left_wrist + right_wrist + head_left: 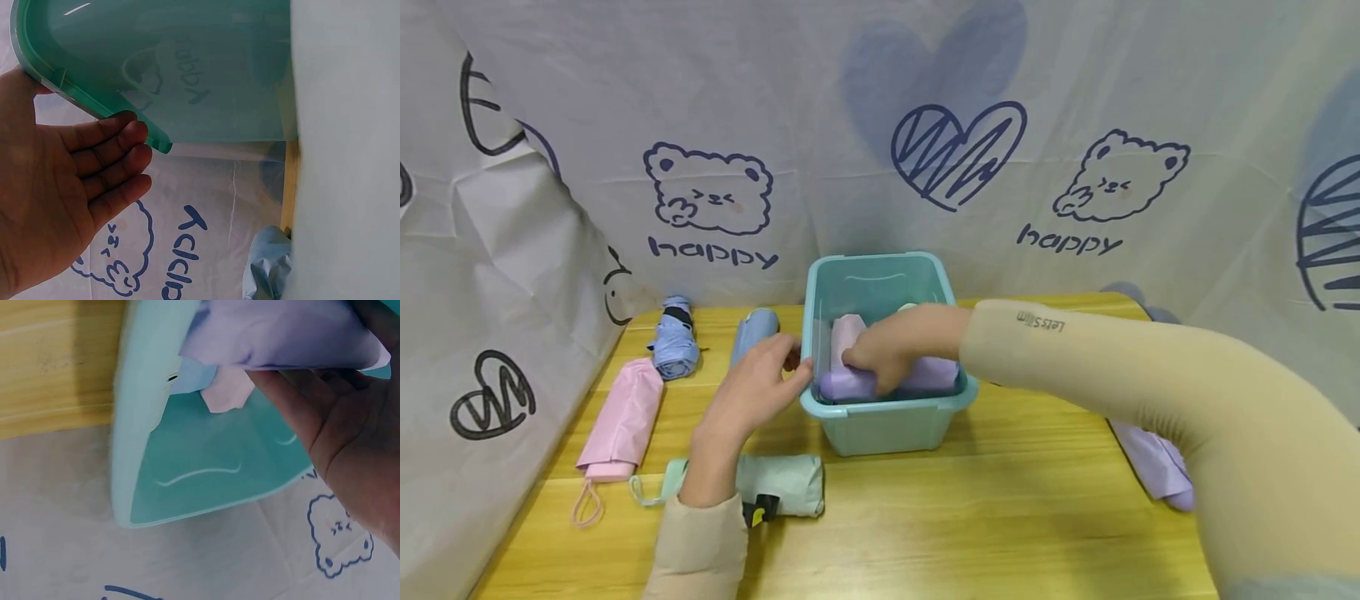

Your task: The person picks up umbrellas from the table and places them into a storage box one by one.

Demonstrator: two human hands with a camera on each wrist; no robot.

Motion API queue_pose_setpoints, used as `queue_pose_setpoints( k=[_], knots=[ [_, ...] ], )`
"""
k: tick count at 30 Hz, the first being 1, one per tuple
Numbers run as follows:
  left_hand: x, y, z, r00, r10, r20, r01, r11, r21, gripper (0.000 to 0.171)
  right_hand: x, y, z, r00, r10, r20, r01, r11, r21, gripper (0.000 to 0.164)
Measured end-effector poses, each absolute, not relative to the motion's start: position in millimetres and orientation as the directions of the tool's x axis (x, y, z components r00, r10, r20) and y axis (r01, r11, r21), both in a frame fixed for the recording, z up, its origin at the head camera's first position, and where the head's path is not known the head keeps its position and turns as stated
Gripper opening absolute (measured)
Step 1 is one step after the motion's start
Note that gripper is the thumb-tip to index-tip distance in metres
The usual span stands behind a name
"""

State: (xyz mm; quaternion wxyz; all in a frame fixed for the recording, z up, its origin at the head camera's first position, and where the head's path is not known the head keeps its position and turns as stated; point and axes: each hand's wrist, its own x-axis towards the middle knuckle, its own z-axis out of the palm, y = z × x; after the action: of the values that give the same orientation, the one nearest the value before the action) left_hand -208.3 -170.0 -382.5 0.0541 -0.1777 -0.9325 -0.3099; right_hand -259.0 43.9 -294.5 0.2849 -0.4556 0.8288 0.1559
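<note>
The right hand (891, 346), grip curled round a lilac folded umbrella (850, 383) at frame centre, holds something light, soft-skinned yet stiff-cored, best grasped mid-body, while the left hand (756, 387), fingers spread, steadies the teal bin (880, 425).

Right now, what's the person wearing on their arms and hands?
Both hands are bare: the left hand and right hand wear no gloves or rings that show. Each arm has a snug beige sleeve; the right sleeve carries small dark lettering near the wrist, and the left sleeve looks plain.
</note>
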Motion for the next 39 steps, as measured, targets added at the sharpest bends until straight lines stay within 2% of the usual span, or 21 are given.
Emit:
queue_pose_setpoints(
  k=[5, 13, 20, 24, 30, 39],
  knots=[
    [-208, -171, -383, -0.930, 0.299, 0.214, 0.368, 0.743, 0.559, 0.030, -260, 35, -299, -0.414, -0.608, -0.677, -0.831, 0.556, 0.009, 0.048],
    [-208, -171, -384, -0.931, 0.296, 0.214, 0.365, 0.742, 0.562, 0.032, -264, 23, -308, -0.447, -0.470, -0.761, -0.685, 0.727, -0.046, 0.026],
    [-208, -172, -385, -0.927, 0.302, 0.222, 0.375, 0.748, 0.547, 0.030, -270, 13, -322, -0.366, -0.421, -0.830, -0.682, 0.728, -0.069, 0.013],
    [-209, -172, -386, -0.924, 0.305, 0.229, 0.382, 0.744, 0.548, 0.030, -273, 7, -326, -0.356, -0.380, -0.854, -0.675, 0.736, -0.046, 0.009],
    [-209, -174, -385, -0.923, 0.304, 0.237, 0.385, 0.749, 0.539, 0.026, -273, -3, -329, -0.392, -0.365, -0.844, -0.692, 0.721, 0.009, 0.007],
    [-209, -174, -384, -0.924, 0.301, 0.237, 0.383, 0.754, 0.534, 0.024, -263, -8, -327, -0.464, -0.333, -0.821, -0.637, 0.769, 0.049, 0.003]
  ],
)
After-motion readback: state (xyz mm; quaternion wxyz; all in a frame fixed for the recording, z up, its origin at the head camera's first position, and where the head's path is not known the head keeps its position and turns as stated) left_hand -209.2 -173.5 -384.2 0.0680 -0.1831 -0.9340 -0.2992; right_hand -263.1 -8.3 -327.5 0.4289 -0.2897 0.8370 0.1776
